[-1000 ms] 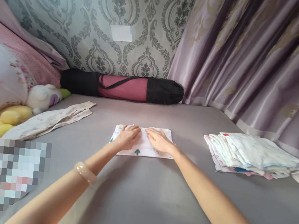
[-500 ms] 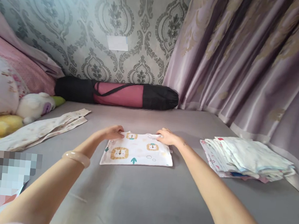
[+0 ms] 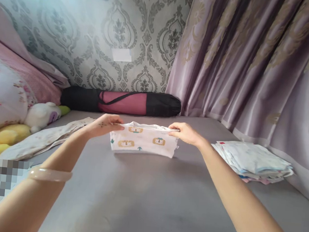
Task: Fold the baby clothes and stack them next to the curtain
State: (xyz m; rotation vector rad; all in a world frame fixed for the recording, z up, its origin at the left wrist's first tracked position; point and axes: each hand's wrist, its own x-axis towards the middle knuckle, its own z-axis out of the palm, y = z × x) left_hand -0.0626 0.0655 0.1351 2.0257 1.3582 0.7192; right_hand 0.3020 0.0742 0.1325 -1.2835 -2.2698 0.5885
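A folded white cloth garment (image 3: 143, 141) with lion faces and small green leaves hangs between my hands, raised off the grey sheet. My left hand (image 3: 106, 124) pinches its upper left corner, thumb in front. At the upper right corner, my right hand (image 3: 187, 132) grips it the same way. The folded layers show along the top edge, and the lower edge hangs just over the bed surface. What kind of garment it is cannot be made out.
To the right lies a stack of folded clothes (image 3: 254, 160). Pale patterned trousers (image 3: 45, 138) stretch out on the left, beside a white plush toy (image 3: 42, 115) and a yellow one (image 3: 7, 138). A black and red rolled bag (image 3: 123, 102) lies against the wall, near purple curtains (image 3: 216, 63).
Both hands have lifted the folded garment by its far corners, from lying flat to hanging upright. The camera view has tilted up slightly.
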